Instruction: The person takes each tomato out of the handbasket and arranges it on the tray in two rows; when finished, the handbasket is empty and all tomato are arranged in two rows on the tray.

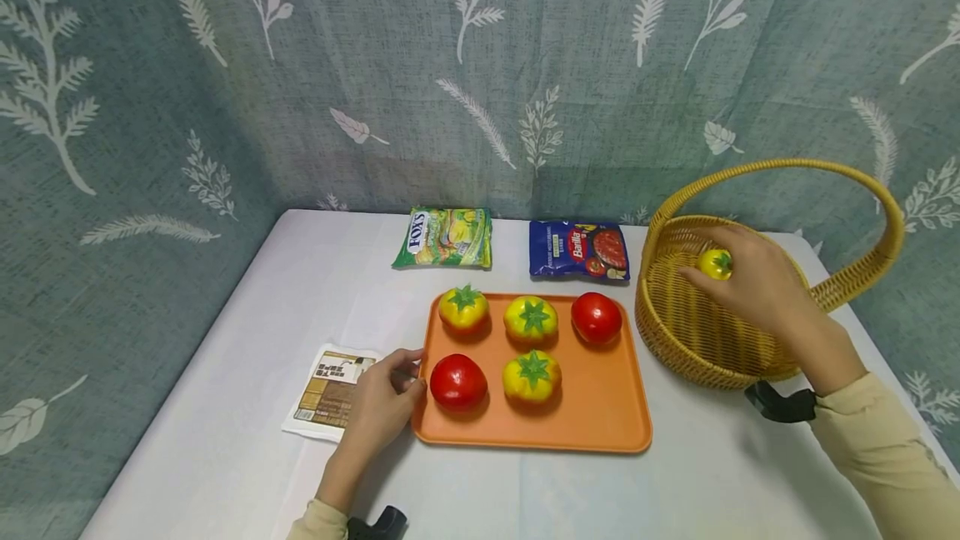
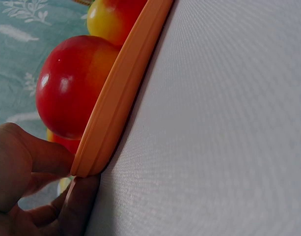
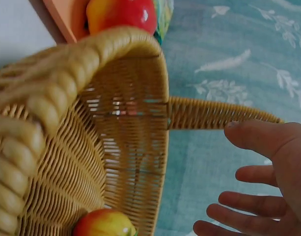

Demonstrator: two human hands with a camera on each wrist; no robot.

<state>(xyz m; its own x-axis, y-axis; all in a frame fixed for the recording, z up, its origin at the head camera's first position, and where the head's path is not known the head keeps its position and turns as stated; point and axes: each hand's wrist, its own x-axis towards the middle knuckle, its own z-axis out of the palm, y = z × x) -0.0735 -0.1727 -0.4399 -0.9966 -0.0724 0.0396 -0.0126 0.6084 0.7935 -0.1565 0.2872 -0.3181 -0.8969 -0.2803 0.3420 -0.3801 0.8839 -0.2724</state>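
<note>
My left hand (image 1: 382,402) pinches the left rim of an orange tray (image 1: 592,407), thumb on the rim and fingers against its outer side. On the tray sit several toy tomatoes: a red tomato (image 1: 458,382) nearest that hand, another red tomato (image 1: 596,318) at the back right, and yellow-red ones with green leaf tops, such as the front tomato (image 1: 532,377). Over the wicker basket (image 1: 678,332), my right hand (image 3: 268,182) holds nothing, its fingers spread apart. A yellow-red tomato (image 3: 105,224) lies inside the basket below it.
Behind the tray lie a green Fox's candy bag (image 1: 446,238) and a blue Barilla pouch (image 1: 579,250). A white-and-brown packet (image 1: 330,394) is left of the tray, partly behind my left hand. The basket's tall handle (image 1: 780,165) arches above it. Patterned cloth (image 1: 390,65) hangs behind the table.
</note>
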